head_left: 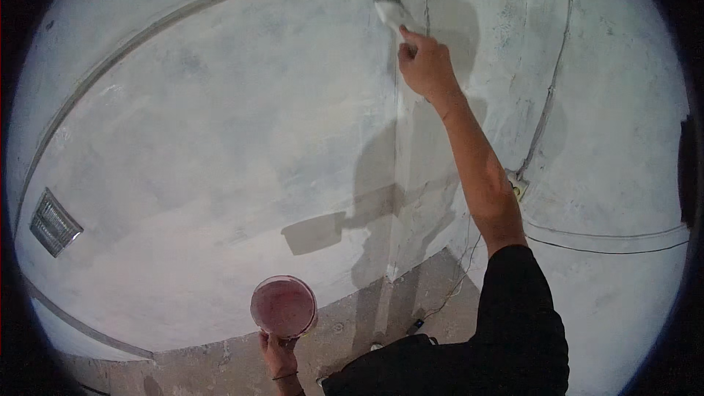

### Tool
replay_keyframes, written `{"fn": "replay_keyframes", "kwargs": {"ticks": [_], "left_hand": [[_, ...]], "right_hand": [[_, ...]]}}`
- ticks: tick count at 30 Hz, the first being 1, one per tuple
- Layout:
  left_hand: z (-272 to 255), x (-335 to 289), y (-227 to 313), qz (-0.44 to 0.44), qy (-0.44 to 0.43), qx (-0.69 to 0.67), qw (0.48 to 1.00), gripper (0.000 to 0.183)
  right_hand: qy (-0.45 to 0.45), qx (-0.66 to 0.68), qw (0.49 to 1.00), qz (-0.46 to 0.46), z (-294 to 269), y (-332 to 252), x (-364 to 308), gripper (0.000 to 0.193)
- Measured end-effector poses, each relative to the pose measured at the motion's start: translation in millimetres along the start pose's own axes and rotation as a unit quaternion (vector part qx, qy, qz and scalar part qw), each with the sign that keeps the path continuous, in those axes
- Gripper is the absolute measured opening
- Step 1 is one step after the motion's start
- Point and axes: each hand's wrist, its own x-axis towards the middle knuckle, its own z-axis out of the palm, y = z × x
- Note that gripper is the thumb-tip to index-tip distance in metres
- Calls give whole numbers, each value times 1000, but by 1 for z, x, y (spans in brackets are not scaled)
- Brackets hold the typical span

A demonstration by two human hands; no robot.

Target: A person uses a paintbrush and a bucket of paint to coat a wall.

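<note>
Raised high toward the wall's upper corner, my right hand [427, 66] is closed round the handle of a wide paintbrush [390, 4]. Its dark bristles point up and rest on or very near the whitish wall [242, 103], just below a ledge-like strip. Low down in front of me, my left hand [278, 353] grips a round tub [284, 307] at its near side. The tub's inside looks pinkish; how much it holds I cannot make out. My shadow and the tub's shadow fall across the wall.
A grey strip [139, 35] curves along the wall's top. A vent grille [55, 222] is set at the far left. On the right wall, a cable [551, 92] runs down to a socket [517, 185]. A black plug [416, 325] on a cord lies on the grey floor [198, 367].
</note>
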Motion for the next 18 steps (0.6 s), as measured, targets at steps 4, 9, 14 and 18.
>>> {"fn": "replay_keyframes", "kwargs": {"ticks": [4, 9, 14, 18], "left_hand": [[-15, 9, -13, 3, -9, -30, 1000, 27], [-39, 18, -30, 67, -31, 83, 994, 24], [-21, 6, -14, 59, -16, 79, 995, 23], [-24, 7, -13, -4, -15, 11, 1000, 26]], "right_hand": [[-101, 71, 989, 77, 32, 20, -72, 42], [-219, 119, 958, 143, 88, 54, -233, 43], [-387, 56, 908, 153, 99, 99, -299, 31], [-407, 30, 909, 84, 78, 89, -227, 28]]}}
